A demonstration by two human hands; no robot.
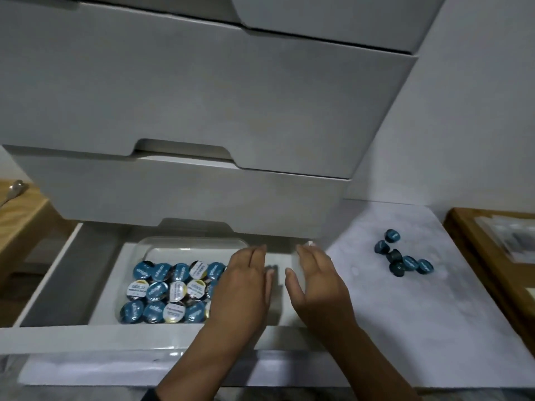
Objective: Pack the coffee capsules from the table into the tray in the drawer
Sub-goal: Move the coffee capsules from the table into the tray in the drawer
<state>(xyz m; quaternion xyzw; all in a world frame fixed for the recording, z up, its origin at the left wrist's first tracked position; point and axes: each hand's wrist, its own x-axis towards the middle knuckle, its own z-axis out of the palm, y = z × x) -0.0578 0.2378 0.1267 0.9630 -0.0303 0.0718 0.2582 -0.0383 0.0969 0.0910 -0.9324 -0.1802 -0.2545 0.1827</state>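
A white tray [185, 245] lies in the open bottom drawer [55, 276]. Several blue and white-lidded coffee capsules [168, 290] stand in rows in its left part. My left hand [243, 287] hovers flat over the tray's right part, fingers apart, holding nothing, and it hides some capsules. My right hand [315, 282] is just right of it, over the drawer's right side, fingers apart and empty. Several loose blue capsules [401, 257] lie in a cluster on the white table surface, to the right of both hands.
Closed grey drawer fronts [202, 105] rise above the open drawer. The white table [405, 314] stretches right of the drawer. A wooden frame [480, 256] borders it at the far right. A wooden surface [20, 209] with a metal object sits at the left.
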